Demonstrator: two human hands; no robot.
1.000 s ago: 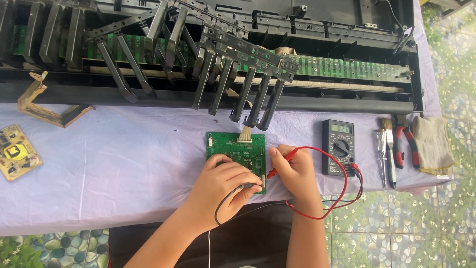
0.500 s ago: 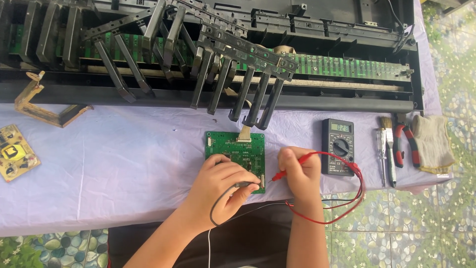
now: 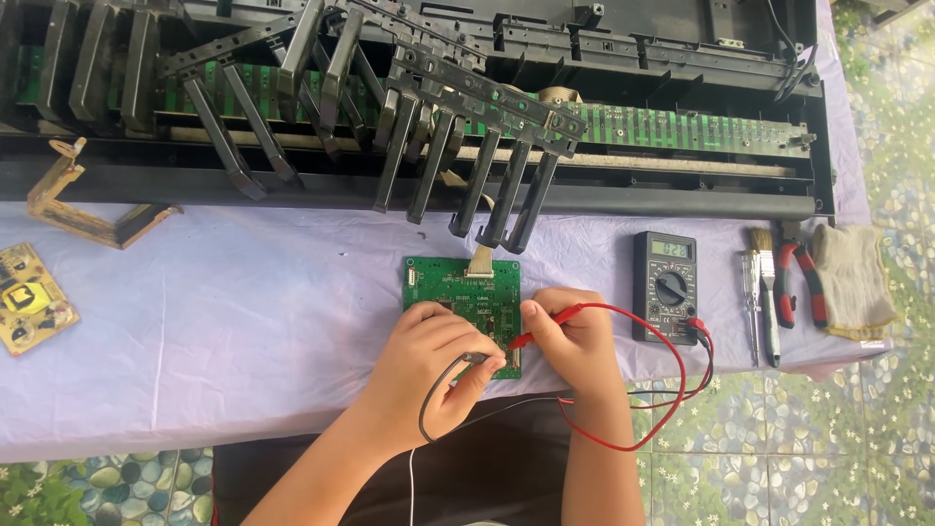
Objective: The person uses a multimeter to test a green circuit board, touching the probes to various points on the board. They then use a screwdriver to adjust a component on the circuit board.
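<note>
One green circuit board (image 3: 458,292) lies flat on the worktop (image 3: 243,331), which is draped in a pale lilac cloth, just in front of a large opened black keyboard chassis (image 3: 623,68); a short ribbon cable (image 3: 479,261) leads from the board's far edge towards it. Both hands work at the board's near right corner. The left hand (image 3: 429,365) rests on the board's near edge, its grip closed around one black probe (image 3: 477,358), whose black lead loops down beneath the wrist. The right hand (image 3: 573,336) pinches one red probe (image 3: 541,326) between thumb and fingers, the tip slanted down to the board just beside the black one; the two tips are close, but whether they touch the same spot cannot be told. The red lead (image 3: 672,390) sweeps out in a wide loop over the worktop edge and back to the one black multimeter (image 3: 665,287), which lies right of the hands with its display lit. Further right lie four things side by side: one screwdriver (image 3: 749,297), one brush (image 3: 763,282), one pair of red-handled pliers (image 3: 801,282) and one folded cloth (image 3: 852,282). At the far left are one yellowish circuit board (image 3: 27,310) and one angled brown frame piece (image 3: 78,209).
</note>
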